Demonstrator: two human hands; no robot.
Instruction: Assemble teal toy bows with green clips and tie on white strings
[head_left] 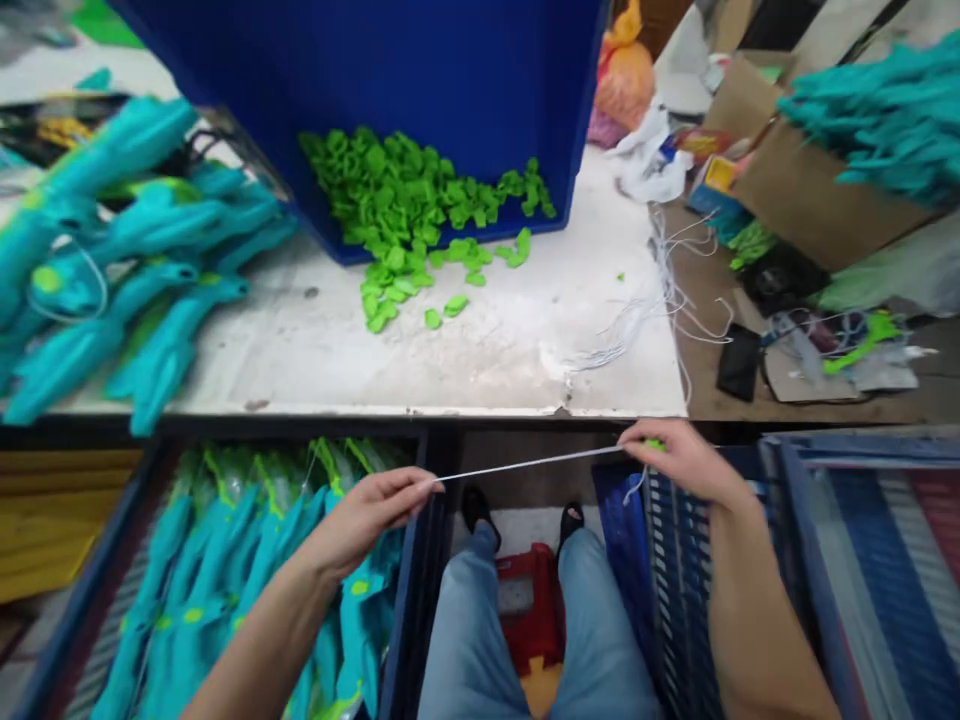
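Note:
A thin white string is stretched taut between my two hands, just below the table's front edge. My left hand pinches its left end above a crate of teal toy parts. My right hand pinches the right end together with a small green piece. A loose tail of string hangs below the right hand. More small green pieces spill from a tipped blue bin onto the white table.
Teal toy parts are piled on the table's left. A bundle of white strings lies at the table's right edge. A cardboard box with teal parts sits far right. An open blue crate stands at lower right. A red stool shows between my knees.

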